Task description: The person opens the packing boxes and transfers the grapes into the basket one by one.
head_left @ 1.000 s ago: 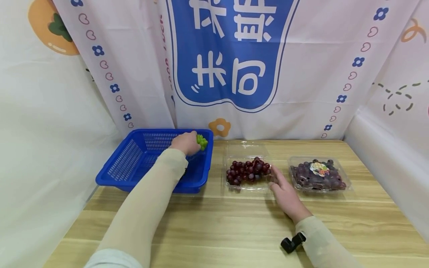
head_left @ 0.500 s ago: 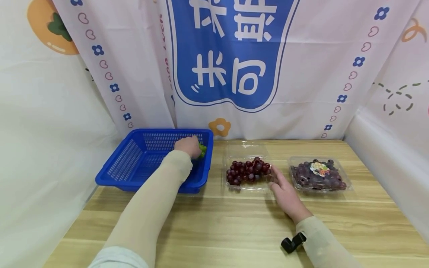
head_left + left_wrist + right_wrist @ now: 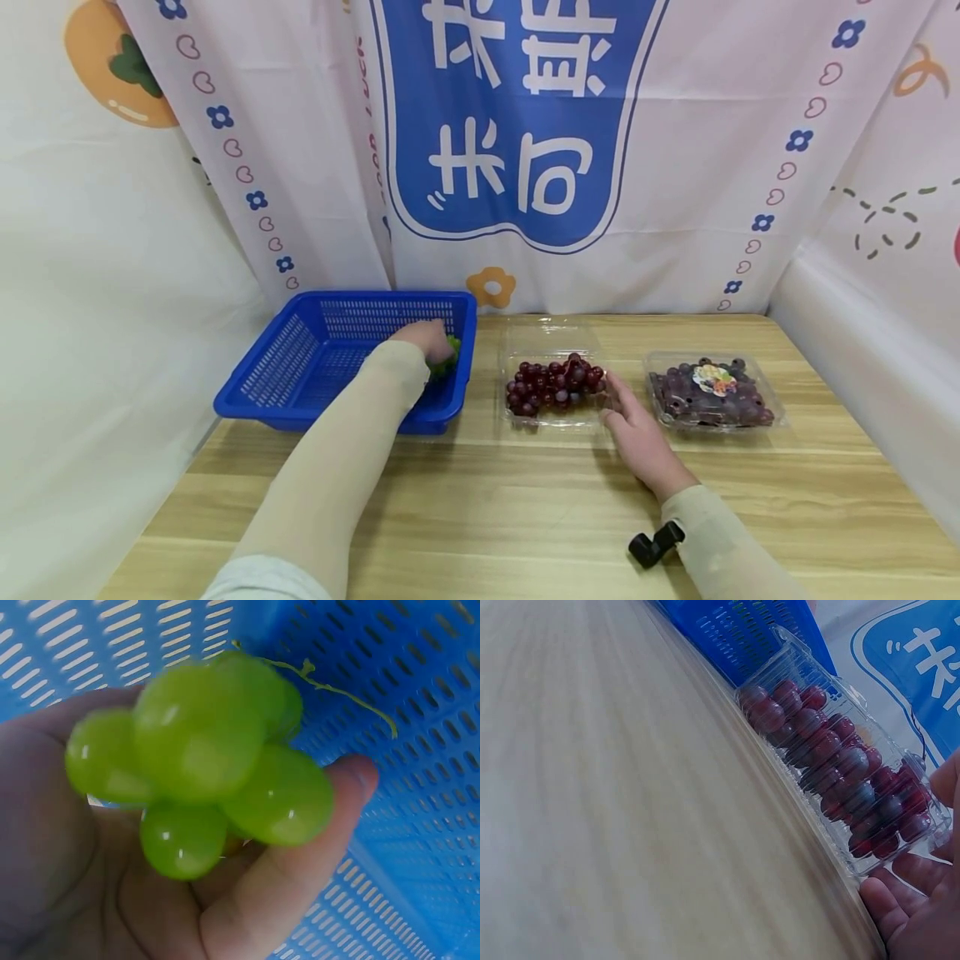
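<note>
The left hand (image 3: 426,340) has dipped lower, clamped on green grapes (image 3: 199,735) inside the blue basket (image 3: 258,408) at three o'clock; the bunch seems nearly set down. The right hand (image 3: 637,433), fingers apart, touches the clear box (image 3: 566,418) at four o'clock.

In the head view, the left grip (image 3: 425,339) has descended deeper into the blue basket (image 3: 273,358), from near its rear right rim towards the lower right of its interior; the green grapes (image 3: 195,742) have sunk with it, now showing below and right of the knuckles; the left sleeve (image 3: 345,458) has shifted slightly rightward; the backdrop (image 3: 690,167) appears marginally lower.
</note>
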Tool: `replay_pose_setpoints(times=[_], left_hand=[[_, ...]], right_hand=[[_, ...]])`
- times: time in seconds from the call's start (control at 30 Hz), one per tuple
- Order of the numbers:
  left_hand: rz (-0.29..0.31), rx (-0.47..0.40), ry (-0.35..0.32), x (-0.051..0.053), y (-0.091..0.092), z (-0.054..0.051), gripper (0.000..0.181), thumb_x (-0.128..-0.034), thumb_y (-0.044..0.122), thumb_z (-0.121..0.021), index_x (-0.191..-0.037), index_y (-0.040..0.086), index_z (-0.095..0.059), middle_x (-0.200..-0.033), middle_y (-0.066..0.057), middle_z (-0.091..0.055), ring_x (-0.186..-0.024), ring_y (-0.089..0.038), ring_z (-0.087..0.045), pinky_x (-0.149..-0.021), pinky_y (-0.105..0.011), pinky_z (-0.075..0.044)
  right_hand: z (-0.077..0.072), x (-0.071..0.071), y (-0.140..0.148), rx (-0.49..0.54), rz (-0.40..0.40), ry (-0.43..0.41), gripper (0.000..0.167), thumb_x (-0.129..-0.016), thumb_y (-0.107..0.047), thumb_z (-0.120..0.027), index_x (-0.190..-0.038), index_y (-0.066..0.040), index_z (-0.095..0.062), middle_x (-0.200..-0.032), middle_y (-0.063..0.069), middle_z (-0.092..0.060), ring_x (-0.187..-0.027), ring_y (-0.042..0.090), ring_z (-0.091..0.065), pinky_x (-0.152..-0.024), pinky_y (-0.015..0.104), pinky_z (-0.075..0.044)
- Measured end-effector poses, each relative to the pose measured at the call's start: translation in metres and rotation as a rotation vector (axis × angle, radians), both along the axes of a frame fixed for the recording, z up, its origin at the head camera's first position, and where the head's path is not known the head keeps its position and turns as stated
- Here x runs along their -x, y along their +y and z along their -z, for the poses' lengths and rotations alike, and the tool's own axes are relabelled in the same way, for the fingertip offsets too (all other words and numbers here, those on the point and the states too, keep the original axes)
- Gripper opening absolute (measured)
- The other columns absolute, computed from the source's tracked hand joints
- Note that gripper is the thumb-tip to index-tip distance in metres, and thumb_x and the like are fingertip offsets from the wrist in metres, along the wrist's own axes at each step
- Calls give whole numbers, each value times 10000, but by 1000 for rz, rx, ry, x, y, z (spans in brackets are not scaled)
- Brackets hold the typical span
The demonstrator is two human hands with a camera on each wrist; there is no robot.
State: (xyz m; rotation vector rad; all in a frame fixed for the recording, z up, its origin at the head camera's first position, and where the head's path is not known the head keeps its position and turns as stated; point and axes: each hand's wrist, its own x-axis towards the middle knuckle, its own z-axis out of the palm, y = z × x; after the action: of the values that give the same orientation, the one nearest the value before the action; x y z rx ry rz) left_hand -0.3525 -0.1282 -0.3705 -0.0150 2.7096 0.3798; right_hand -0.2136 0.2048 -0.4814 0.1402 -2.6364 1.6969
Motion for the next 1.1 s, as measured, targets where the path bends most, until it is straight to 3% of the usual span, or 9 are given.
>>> replay_pose_setpoints(times=[0.3,0.5,0.63,0.8,1.1], left_hand=[[63,42,-49,-8,-1,-8,699,-1001,370,-571,-1577,55,-331,-1471,-188,-487,-1195,-325,-523,-1064,-529,-413],[97,91,-80,-2,-5,-6,763,-1000,452,-561,-1601,72,-284,-1576,-190,-379,-1393,-379,-411,-1122,-567,-337],[90,74,-85,-2,-7,-7,771,-989,471,-579,-1593,74,-311,-1570,-189,-390,-1394,-384,-411,-1124,-577,-330],[78,42,-60,-3,-11,-10,800,-972,463,-610,-1602,86,-292,-1600,-170,-348,-1428,-382,-367,-1145,-573,-298],[183,102,58,-5,-10,-22,750,-995,448,-578,-1597,91,-308,-1595,-178,-356,-1443,-410,-338,-1143,-602,-282]], right_hand=[[0,-2,0,14,-7,-9,654,-1067,-199,-461,-1642,-196,-149,-1663,92,-215,-1466,386,-295,-1173,575,-206],[-3,-3,-1,11,-5,-13,656,-1067,-213,-463,-1641,-228,-147,-1666,81,-207,-1470,388,-284,-1173,585,-195],[-2,-1,-1,-8,-2,-8,652,-1067,-209,-457,-1642,-215,-150,-1663,91,-215,-1469,392,-285,-1172,590,-192],[0,1,-1,-5,-8,-4,649,-1067,-191,-452,-1642,-184,-152,-1659,101,-222,-1467,384,-294,-1173,575,-209],[0,-1,0,-5,-5,-12,649,-1069,-209,-456,-1642,-205,-152,-1662,89,-218,-1464,388,-296,-1169,591,-203]])
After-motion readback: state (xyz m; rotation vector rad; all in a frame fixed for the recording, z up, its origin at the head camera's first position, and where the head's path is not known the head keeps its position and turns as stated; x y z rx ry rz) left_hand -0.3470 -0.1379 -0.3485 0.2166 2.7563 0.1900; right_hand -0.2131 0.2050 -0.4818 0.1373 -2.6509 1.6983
